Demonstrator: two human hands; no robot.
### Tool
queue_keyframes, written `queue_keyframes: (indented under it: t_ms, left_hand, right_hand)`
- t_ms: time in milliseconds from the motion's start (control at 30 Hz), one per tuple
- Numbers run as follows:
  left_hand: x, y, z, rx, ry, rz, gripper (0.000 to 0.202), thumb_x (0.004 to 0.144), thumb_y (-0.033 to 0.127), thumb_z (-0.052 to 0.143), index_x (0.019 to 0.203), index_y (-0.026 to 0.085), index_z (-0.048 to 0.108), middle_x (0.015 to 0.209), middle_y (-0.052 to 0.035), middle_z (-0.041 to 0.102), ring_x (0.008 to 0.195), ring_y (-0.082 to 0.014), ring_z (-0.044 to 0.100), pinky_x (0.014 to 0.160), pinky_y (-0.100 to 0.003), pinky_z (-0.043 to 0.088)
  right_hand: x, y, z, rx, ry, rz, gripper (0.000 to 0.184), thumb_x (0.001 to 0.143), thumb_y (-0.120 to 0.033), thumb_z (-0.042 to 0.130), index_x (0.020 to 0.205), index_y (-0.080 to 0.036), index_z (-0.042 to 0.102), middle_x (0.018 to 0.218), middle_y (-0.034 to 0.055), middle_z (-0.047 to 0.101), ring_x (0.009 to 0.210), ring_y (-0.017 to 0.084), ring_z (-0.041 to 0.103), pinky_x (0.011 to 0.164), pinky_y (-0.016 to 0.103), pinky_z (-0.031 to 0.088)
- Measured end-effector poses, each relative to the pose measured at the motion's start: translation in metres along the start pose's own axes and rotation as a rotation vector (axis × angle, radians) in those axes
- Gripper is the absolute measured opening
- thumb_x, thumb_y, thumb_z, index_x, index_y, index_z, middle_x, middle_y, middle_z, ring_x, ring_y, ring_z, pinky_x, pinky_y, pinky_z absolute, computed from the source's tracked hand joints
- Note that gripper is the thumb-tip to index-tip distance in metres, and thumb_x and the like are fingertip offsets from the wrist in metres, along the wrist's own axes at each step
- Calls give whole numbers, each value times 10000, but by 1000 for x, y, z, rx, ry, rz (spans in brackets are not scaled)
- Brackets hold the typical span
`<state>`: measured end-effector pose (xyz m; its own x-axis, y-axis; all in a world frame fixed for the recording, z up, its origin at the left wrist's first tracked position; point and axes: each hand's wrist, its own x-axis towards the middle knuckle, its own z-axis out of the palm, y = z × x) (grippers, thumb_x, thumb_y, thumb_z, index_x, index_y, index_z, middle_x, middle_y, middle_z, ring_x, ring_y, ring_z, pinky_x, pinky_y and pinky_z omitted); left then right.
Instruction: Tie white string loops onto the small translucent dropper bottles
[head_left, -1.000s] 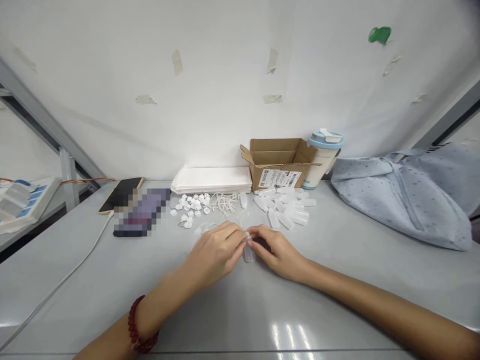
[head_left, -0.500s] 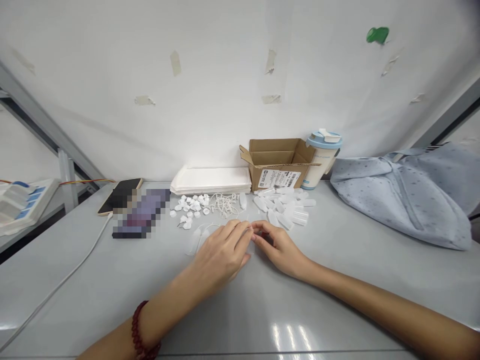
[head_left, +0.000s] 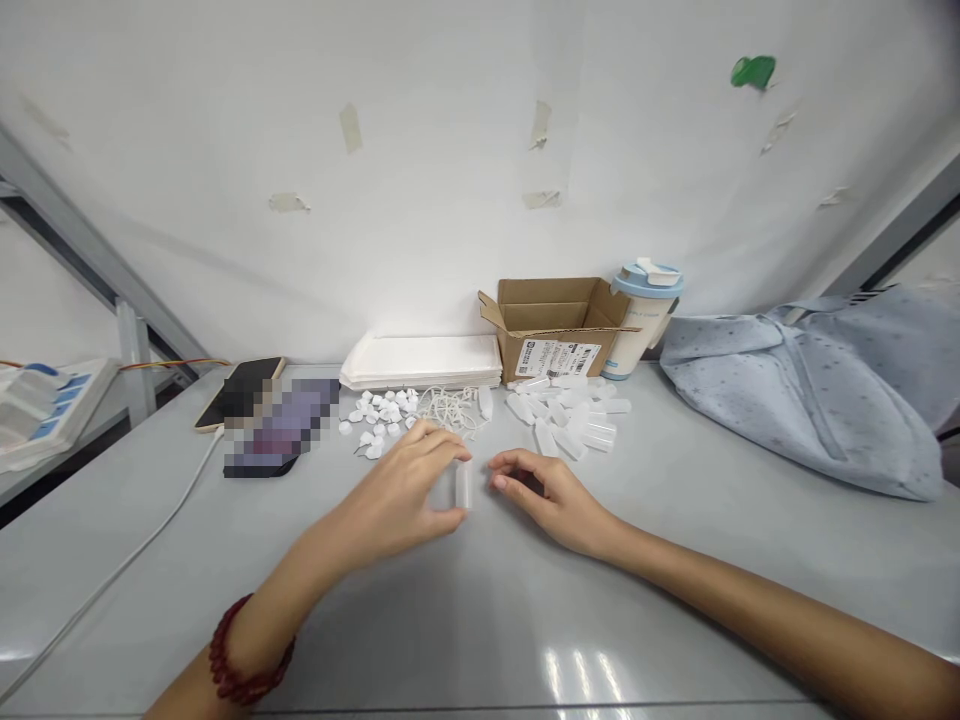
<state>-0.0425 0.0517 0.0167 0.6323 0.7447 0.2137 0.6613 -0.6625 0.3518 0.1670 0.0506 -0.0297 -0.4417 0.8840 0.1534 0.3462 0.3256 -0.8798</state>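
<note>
My left hand (head_left: 397,492) grips a small translucent plastic tube (head_left: 463,486) upright, fingertips at its top and thumb at its bottom. Just to the right, my right hand (head_left: 559,503) hovers low over the table, fingers curled and thumb apart from them, with no visible thing in its grasp. Behind the right hand lies a loose pile of similar translucent tubes (head_left: 570,430). Small white caps (head_left: 386,406) are scattered beyond the left hand, beside a tangle of white cords (head_left: 450,408). Whatever lies beneath the left hand is hidden.
Against the wall stand a stack of white packets (head_left: 424,360), an open cardboard box (head_left: 555,355) and a blue-lidded cup (head_left: 645,320). A light-blue cloth bag (head_left: 795,400) rests at right. Two phones, one a black-screened phone (head_left: 244,385), and a white cable (head_left: 135,560) lie left.
My left hand has drawn back left from the right hand and spread wider, now with the tube between thumb and fingers. My right hand has stayed nearly in place, its fingertips slightly parted.
</note>
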Motion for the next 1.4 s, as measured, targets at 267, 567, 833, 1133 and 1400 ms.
queue_keyframes:
  t_ms: [267,567,833,1133,1400]
  left_hand:
    - [-11,-24,-20,-62,-212,-259,358,681,300,602,1025,218,545,1021,-54,537,986,-249,485,797,-352,446]
    - [-15,-26,-24,-61,-228,-219,347,666,224,554,1012,231,556,1017,-42,550,955,-223,524,764,-305,462]
    - [-17,-26,-25,-45,-266,-268,344,671,256,571,1013,235,540,985,-42,528,845,-207,530,699,-290,460]
    - [-13,-27,-24,-60,-223,-266,373,703,403,621,1027,232,551,993,-40,558,947,-232,517,769,-321,459]
    - [22,-38,12,118,126,-85,226,832,109,407,940,142,602,1000,-81,619,988,-222,496,874,-376,425]
  right_hand:
    - [0,1,1,-60,8,-5,216,883,-299,485,1020,-178,600,901,42,640,778,148,573,648,257,430]
    - [0,0,0,-95,9,-29,206,877,-278,487,1015,-184,607,919,52,641,791,158,577,638,265,438]
    - [0,-1,0,-119,8,-44,196,873,-255,491,1010,-174,605,907,55,638,789,155,577,644,261,440]
    - [1,0,1,-144,16,-64,191,870,-249,493,1009,-179,605,903,53,641,779,155,581,637,261,443]
    - [11,2,-5,-244,42,-170,160,882,-224,459,980,-184,578,883,49,639,785,162,585,661,277,460]
